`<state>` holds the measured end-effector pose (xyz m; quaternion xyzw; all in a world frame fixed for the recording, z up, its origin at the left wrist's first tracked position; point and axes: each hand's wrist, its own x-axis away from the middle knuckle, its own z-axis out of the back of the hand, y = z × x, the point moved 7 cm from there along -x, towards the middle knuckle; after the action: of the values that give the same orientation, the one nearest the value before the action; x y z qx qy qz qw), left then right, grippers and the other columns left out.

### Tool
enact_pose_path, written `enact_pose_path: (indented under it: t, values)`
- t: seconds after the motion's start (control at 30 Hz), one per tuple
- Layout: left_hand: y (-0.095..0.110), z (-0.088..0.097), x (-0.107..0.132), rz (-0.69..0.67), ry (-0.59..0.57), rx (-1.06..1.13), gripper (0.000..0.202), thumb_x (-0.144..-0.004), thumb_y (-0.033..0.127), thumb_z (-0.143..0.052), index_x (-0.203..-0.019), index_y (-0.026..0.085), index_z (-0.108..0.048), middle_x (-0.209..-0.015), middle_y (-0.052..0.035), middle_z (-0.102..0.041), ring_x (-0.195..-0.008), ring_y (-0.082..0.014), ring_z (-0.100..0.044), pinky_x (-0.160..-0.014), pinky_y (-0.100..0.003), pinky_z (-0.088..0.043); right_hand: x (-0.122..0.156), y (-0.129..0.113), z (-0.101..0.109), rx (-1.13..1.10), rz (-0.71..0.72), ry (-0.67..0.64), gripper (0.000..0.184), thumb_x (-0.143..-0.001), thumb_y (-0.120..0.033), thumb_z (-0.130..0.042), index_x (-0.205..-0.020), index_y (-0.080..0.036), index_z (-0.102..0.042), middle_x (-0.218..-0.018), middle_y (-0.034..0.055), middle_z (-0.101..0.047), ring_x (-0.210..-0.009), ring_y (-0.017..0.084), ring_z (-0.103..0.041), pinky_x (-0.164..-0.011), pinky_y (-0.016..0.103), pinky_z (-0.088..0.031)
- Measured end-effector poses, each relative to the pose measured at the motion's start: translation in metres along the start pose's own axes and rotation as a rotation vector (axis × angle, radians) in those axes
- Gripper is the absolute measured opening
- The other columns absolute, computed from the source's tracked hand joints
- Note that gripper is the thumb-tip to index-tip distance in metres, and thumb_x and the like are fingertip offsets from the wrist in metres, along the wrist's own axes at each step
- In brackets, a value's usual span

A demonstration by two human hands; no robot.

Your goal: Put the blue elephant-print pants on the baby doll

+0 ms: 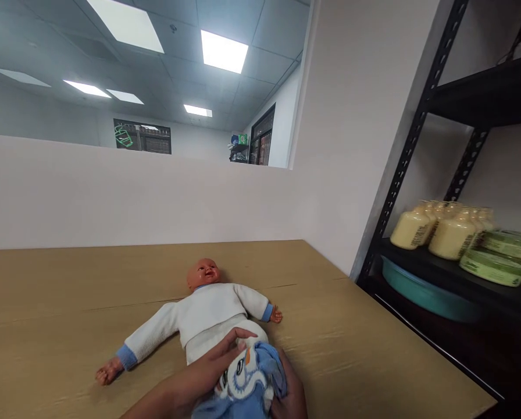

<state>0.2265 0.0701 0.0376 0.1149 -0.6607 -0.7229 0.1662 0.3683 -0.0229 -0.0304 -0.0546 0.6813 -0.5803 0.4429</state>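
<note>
Blue cloth (247, 384) is being pinched by left hand (214, 362) and right hand (294, 391) fingers. Yellow bottles (450, 237) are being held on a shelf (450, 273).

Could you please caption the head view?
Left hand and right hand hold crumpled blue-and-white cloth at the lower body of a white-clad baby doll.

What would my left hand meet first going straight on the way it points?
Most likely the white bottoms on the doll, just ahead of your left hand; depth is unclear, so they may already be touching.
</note>
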Motion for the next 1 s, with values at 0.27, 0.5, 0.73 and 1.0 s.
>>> enact_pose_path:
  t: [0.27,0.5,0.73,1.0]
  values:
    - [0.028,0.005,0.023,-0.02,-0.161,-0.119,0.129,-0.071,0.054,-0.097,-0.17,0.033,-0.018,-0.166,-0.0098,-0.046,-0.155,-0.0399,-0.037,-0.133,-0.056,-0.019,-0.009,-0.044,0.004,0.111,0.126,-0.004,0.052,-0.079,-0.023,-0.059,-0.131,-0.025,-0.063,-0.113,0.0078,-0.074,-0.105,0.03,-0.073,-0.094,0.037,-0.059]
    - [0.029,0.019,0.028,-0.027,-0.145,-0.316,0.097,-0.082,0.028,-0.08,-0.166,0.036,-0.032,-0.165,-0.0015,-0.051,-0.153,-0.0322,-0.043,-0.132,-0.05,-0.028,-0.003,-0.015,0.006,0.013,-0.013,0.016,0.051,-0.088,-0.024,-0.057,-0.14,-0.025,-0.058,-0.137,0.0097,-0.07,-0.125,0.028,-0.069,-0.102,0.033,-0.059]
    - [0.032,0.009,0.021,-0.081,-0.022,-0.267,0.107,-0.06,0.007,-0.06,-0.161,0.034,-0.039,-0.149,-0.001,-0.064,-0.137,-0.0315,-0.059,-0.118,-0.042,-0.046,-0.001,-0.052,0.003,-0.039,0.043,-0.026,0.05,-0.091,-0.028,-0.058,-0.14,-0.026,-0.064,-0.139,0.0099,-0.07,-0.129,0.031,-0.068,-0.109,0.038,-0.057]
    - [0.02,0.004,0.015,-0.164,0.132,-0.272,0.083,-0.071,0.015,-0.052,-0.152,0.029,-0.05,-0.143,-0.0036,-0.067,-0.134,-0.0301,-0.06,-0.121,-0.045,-0.04,0.009,-0.054,0.002,0.067,0.072,0.001,0.039,-0.102,-0.043,-0.054,-0.137,-0.029,-0.065,-0.136,0.0103,-0.072,-0.128,0.031,-0.07,-0.108,0.039,-0.059]
